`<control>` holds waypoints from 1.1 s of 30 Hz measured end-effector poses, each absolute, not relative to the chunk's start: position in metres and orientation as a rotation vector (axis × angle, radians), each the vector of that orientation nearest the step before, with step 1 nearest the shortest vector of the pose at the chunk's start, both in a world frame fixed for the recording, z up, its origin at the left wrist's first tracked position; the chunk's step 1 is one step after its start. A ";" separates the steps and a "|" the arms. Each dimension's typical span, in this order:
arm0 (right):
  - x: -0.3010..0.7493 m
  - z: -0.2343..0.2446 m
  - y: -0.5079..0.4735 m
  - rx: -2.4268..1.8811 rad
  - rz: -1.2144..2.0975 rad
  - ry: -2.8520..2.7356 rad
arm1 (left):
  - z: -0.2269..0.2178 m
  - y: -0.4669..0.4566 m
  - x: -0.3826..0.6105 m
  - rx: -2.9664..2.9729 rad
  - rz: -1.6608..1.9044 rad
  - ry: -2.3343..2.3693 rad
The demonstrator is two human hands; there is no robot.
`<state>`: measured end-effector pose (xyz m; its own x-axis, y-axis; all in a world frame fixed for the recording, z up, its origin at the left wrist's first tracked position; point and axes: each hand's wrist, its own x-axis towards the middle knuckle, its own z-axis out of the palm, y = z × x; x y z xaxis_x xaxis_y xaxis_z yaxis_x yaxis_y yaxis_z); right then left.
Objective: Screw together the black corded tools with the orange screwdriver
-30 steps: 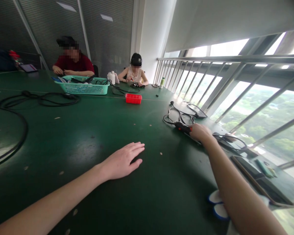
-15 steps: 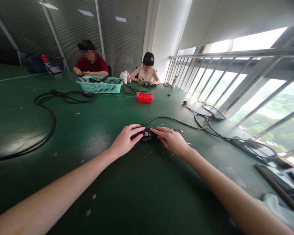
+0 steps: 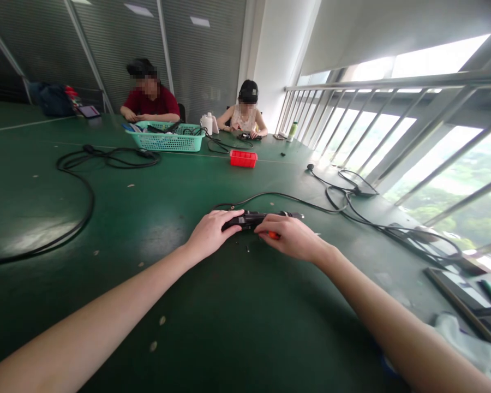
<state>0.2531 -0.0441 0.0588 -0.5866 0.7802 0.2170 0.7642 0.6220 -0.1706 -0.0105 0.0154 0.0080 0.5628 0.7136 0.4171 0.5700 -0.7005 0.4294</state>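
A long black corded tool (image 3: 251,219) lies on the green table in front of me, a metallic tip showing at its right end. My left hand (image 3: 210,232) grips its left end, thumb in front and fingers behind. Against the tool's front side, my right hand (image 3: 289,236) is closed with the fingertips pinched together. An orange object (image 3: 274,235) shows beneath those fingers, mostly covered, so its kind is unclear. Just past the right hand, a thin pale tip (image 3: 318,234) pokes out. Tiny dark bits, perhaps screws (image 3: 247,249), lie on the table nearer to me.
A red compartment box (image 3: 243,159) stands beyond the tool. Farther back are a mint basket (image 3: 169,141) of tools and two people at work. Black cables (image 3: 106,158) loop at left, and more cords (image 3: 347,199) at right, beside a railing. A cloth (image 3: 464,341) lies at lower right.
My right hand has drawn its fingers off the top of the black tool into a pinch at its front. More of the tool's middle shows. My left hand keeps its hold.
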 end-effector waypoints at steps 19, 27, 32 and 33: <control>0.234 0.050 -0.051 -1.381 0.095 -2.380 | 0.015 0.005 -0.011 2.626 0.748 1.198; 0.237 0.048 -0.042 -1.351 0.127 -2.021 | 0.015 0.002 -0.011 2.669 0.771 1.160; 0.228 0.045 -0.046 -1.345 0.130 -1.956 | 0.015 0.001 -0.010 2.719 0.859 1.077; 0.227 0.044 -0.046 -1.339 0.112 -1.969 | 0.015 0.001 -0.010 2.728 0.872 1.067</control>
<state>0.2273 -0.0460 0.0444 -0.1816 0.8335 0.5218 0.7687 0.4512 -0.4533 -0.0096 0.0014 0.0148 0.5941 0.6464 0.4786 0.5976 -0.7531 0.2753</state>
